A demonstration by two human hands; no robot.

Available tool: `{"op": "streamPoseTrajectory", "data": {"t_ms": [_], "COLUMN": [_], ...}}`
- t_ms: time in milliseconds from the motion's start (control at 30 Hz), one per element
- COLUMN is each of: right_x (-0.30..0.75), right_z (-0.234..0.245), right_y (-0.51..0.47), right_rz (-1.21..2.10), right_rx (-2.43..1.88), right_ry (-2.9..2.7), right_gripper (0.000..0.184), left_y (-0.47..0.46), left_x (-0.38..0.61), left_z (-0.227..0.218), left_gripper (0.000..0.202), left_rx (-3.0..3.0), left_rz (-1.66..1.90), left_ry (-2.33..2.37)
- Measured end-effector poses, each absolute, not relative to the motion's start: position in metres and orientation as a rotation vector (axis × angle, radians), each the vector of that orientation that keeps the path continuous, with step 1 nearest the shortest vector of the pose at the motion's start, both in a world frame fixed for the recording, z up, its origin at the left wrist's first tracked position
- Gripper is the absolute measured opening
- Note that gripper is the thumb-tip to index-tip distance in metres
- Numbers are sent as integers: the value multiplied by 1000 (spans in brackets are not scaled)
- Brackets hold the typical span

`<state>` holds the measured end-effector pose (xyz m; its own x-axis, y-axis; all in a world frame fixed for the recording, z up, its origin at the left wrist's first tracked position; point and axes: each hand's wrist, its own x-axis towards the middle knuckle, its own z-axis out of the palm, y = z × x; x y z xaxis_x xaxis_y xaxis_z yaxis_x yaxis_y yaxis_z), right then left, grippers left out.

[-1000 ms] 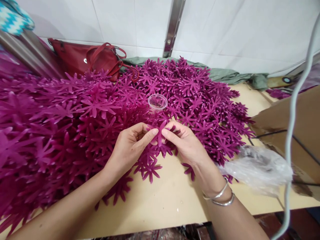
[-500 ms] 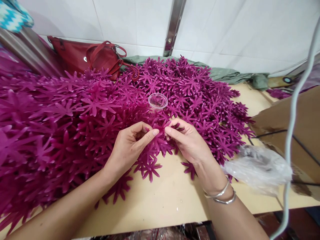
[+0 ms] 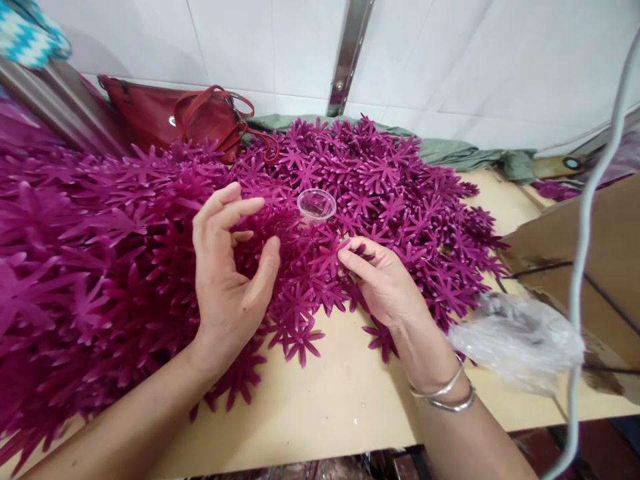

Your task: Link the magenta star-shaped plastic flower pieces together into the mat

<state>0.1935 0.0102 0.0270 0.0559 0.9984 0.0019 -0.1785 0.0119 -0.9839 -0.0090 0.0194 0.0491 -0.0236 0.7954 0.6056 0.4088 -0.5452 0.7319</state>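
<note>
My left hand [image 3: 227,273] is raised over the heap, thumb and fingers apart, with nothing in it. Thumb and fingertips of my right hand [image 3: 377,273] pinch a magenta artificial flower [image 3: 329,259] with long narrow petals, near the middle of the table. Around both hands spreads a deep heap of similar magenta flowers [image 3: 190,213]. A small clear plastic dish [image 3: 317,205] rests on the heap just beyond my hands; its contents are hard to make out. Single flowers [image 3: 303,339] lie on the bare front of the table.
The pale table [image 3: 330,407] has its front edge close by. A red handbag [image 3: 155,113] lies behind the heap on the left. To the right are a crumpled clear plastic bag [image 3: 517,340], a cardboard box [image 3: 590,260] and a hanging white cable [image 3: 583,267]. A tiled wall [image 3: 450,60] stands behind.
My left hand has let go of its pinch, moved left and up away from my right hand, and spread its fingers. The right hand stays nearly in place, still pinching.
</note>
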Motion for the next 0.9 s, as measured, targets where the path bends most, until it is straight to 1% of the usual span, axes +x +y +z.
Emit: {"op": "streamPoseTrajectory", "data": {"t_ms": [133, 267, 300, 367, 433, 500, 533, 600, 733, 900], "right_x": [190, 191, 191, 193, 194, 194, 194, 193, 190, 186], "right_z": [27, 27, 27, 27, 27, 27, 26, 26, 24, 25], "right_y": [5, 2, 2, 3, 5, 6, 7, 8, 8, 5], "right_rz": [1252, 1347, 1373, 1413, 1447, 1489, 1508, 1535, 1543, 1517], "right_rx": [-1057, -997, -974, -939, -923, -923, -929, -946, -944, -950], "right_ry": [-1146, -1218, -1204, -1165, -1125, -1096, -1092, -1099, -1139, -1201], "right_gripper": [9, 28, 31, 35, 36, 33, 31, 28, 29, 27], "left_y": [16, 15, 16, 18, 19, 20, 19, 17, 12, 12], "left_x": [-6, -2, -2, -5, -9, -11, -11, -10, -4, -1], "left_z": [43, 39, 40, 42, 44, 45, 45, 43, 38, 34], "left_gripper": [35, 8, 7, 16, 31, 44, 46, 43, 31, 26], "left_rx": [2222, 2279, 2245, 2187, 2175, 2196, 2212, 2263, 2413, 2458], "left_rz": [1461, 1370, 1389, 1455, 1544, 1627, 1644, 1632, 1459, 1286], "left_ry": [1250, 1184, 1208, 1276, 1337, 1354, 1354, 1337, 1281, 1254]}}
